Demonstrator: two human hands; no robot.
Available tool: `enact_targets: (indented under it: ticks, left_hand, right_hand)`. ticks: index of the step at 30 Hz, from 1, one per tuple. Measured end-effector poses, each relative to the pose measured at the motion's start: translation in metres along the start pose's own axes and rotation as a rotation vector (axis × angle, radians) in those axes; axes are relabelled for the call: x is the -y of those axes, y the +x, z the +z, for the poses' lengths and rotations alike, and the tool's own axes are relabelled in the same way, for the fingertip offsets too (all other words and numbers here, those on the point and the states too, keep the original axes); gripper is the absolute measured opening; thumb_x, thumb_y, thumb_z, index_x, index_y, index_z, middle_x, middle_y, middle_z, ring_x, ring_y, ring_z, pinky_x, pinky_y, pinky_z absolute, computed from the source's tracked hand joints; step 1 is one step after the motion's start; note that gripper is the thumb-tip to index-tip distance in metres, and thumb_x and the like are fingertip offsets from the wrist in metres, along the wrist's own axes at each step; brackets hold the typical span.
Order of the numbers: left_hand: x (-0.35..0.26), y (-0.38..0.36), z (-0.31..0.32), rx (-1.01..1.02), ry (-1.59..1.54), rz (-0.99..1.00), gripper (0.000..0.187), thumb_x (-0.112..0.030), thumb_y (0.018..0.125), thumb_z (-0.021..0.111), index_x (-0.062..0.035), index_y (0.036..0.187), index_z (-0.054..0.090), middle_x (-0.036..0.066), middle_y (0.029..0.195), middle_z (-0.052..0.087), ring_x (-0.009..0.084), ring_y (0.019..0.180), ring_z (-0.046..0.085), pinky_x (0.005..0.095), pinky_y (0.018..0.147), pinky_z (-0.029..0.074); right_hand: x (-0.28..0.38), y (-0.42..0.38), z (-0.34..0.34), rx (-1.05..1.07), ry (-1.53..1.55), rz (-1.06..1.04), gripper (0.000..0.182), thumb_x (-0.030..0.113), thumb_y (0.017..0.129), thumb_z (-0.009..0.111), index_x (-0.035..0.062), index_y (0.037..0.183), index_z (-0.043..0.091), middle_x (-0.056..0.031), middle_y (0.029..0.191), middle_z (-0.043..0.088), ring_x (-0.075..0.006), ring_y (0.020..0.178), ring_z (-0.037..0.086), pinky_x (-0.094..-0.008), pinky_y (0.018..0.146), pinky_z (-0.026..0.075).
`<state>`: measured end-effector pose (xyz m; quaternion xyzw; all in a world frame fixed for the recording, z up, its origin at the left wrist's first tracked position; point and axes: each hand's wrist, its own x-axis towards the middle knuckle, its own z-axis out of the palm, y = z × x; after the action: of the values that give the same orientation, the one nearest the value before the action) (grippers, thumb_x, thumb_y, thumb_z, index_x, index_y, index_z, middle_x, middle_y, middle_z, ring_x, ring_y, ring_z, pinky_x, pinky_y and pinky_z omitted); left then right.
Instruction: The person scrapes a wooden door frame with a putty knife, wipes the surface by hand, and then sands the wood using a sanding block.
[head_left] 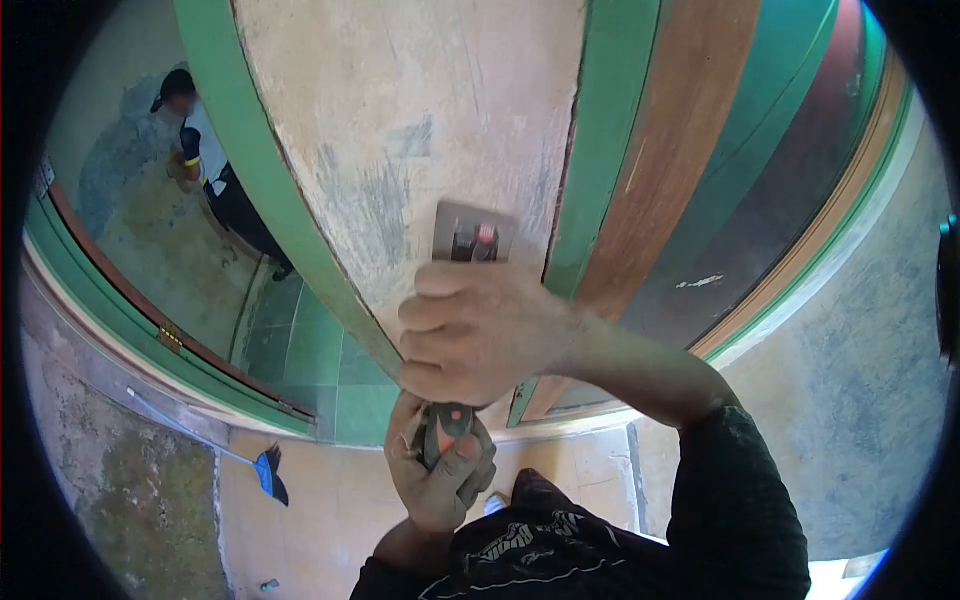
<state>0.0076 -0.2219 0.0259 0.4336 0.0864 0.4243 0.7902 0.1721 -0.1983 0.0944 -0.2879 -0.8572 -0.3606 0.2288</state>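
Observation:
A putty knife with a broad grey blade (474, 232) lies against the scuffed, whitish wall strip (410, 70) between green frames. The blade carries a dark label with a red patch and is slightly smeared by motion. My right hand (490, 330) forms a fist just below the blade, covering the middle of the tool. Under that fist, in line with the blade, a black and orange handle (450, 428) comes out. My left hand (440, 475) wraps round this lower handle, thumb along its front. Grey scrape marks (375, 200) cover the wall left of the blade.
Beyond the left doorway a person (215, 165) in a cap faces a patchy wall. A blue broom (270, 474) lies on the tiled floor at lower left. Right of the strip stand a green frame (600, 170) and brown wood (670, 170).

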Motion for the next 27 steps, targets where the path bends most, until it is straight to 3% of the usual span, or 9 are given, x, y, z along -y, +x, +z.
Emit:
enact_targets:
  ticks: [6,10,14,16,22,24,25,27]
  left_hand:
    - [0.006,-0.010,-0.006,0.022,-0.005,-0.044,0.054,-0.013,0.085,0.065,0.0004,0.127,0.034,0.005,0.065,0.048,0.0056,0.041,0.037,0.0192,0.035,0.026]
    - [-0.001,-0.003,-0.004,0.060,0.045,-0.009,0.048,-0.012,0.086,0.066,0.0011,0.121,0.036,0.003,0.065,0.049,0.0065,0.046,0.042,0.0200,0.040,0.030]
    - [-0.006,-0.005,0.011,-0.027,0.058,-0.055,0.046,-0.014,0.086,0.066,0.0012,0.119,0.037,0.003,0.064,0.049,0.0064,0.046,0.042,0.0204,0.039,0.030]
    - [0.009,-0.013,0.003,-0.037,0.055,-0.012,0.051,-0.009,0.084,0.060,-0.0005,0.126,0.032,0.005,0.058,0.043,0.0061,0.032,0.032,0.0197,0.029,0.021]
    - [0.007,-0.007,0.004,-0.029,0.047,0.006,0.065,-0.013,0.085,0.064,-0.0057,0.137,0.027,0.008,0.062,0.045,0.0060,0.034,0.033,0.0194,0.030,0.022]
    - [0.000,-0.002,0.006,-0.051,0.006,-0.059,0.068,-0.014,0.084,0.065,-0.0054,0.138,0.025,0.009,0.064,0.046,0.0060,0.034,0.033,0.0193,0.031,0.023]
    - [-0.005,-0.001,0.008,0.005,-0.016,-0.072,0.041,-0.015,0.087,0.065,-0.0017,0.113,0.036,0.004,0.062,0.046,0.0064,0.041,0.038,0.0210,0.035,0.028]
    - [0.004,-0.010,0.004,0.002,-0.036,-0.072,0.039,-0.014,0.087,0.064,-0.0019,0.113,0.036,0.004,0.062,0.046,0.0064,0.041,0.038,0.0209,0.036,0.028]
  right_hand:
    - [0.015,-0.009,0.008,0.069,-0.024,0.031,0.014,0.022,0.056,0.061,0.0147,0.060,0.049,0.0066,0.059,0.042,-0.0093,0.064,0.045,-0.0247,0.061,0.034]
    - [0.002,-0.005,0.003,0.008,-0.020,-0.025,0.014,0.021,0.055,0.061,0.0152,0.060,0.049,0.0065,0.059,0.041,-0.0094,0.063,0.045,-0.0246,0.060,0.034]
    - [0.003,-0.006,0.001,-0.048,-0.016,-0.008,0.016,0.020,0.054,0.060,0.0152,0.058,0.046,0.0061,0.058,0.039,-0.0098,0.062,0.044,-0.0247,0.058,0.034]
    - [0.009,-0.011,0.006,-0.050,-0.014,-0.003,0.017,0.019,0.053,0.060,0.0151,0.057,0.044,0.0057,0.058,0.039,-0.0099,0.061,0.043,-0.0247,0.058,0.034]
    - [0.001,-0.006,0.003,-0.106,0.027,-0.033,0.019,0.022,0.051,0.059,0.0148,0.055,0.042,0.0054,0.056,0.038,-0.0106,0.060,0.043,-0.0250,0.059,0.034]
    - [-0.001,-0.003,-0.003,0.008,-0.038,-0.004,0.018,0.023,0.051,0.059,0.0149,0.054,0.042,0.0059,0.055,0.038,-0.0109,0.061,0.044,-0.0255,0.061,0.035]
    - [0.003,-0.005,0.000,0.008,-0.041,-0.006,0.018,0.023,0.051,0.059,0.0149,0.054,0.042,0.0059,0.055,0.038,-0.0109,0.061,0.044,-0.0255,0.061,0.035]
    - [0.012,-0.009,0.009,0.010,0.006,-0.005,0.017,0.022,0.051,0.059,0.0148,0.054,0.044,0.0062,0.054,0.039,-0.0110,0.061,0.044,-0.0258,0.061,0.034]
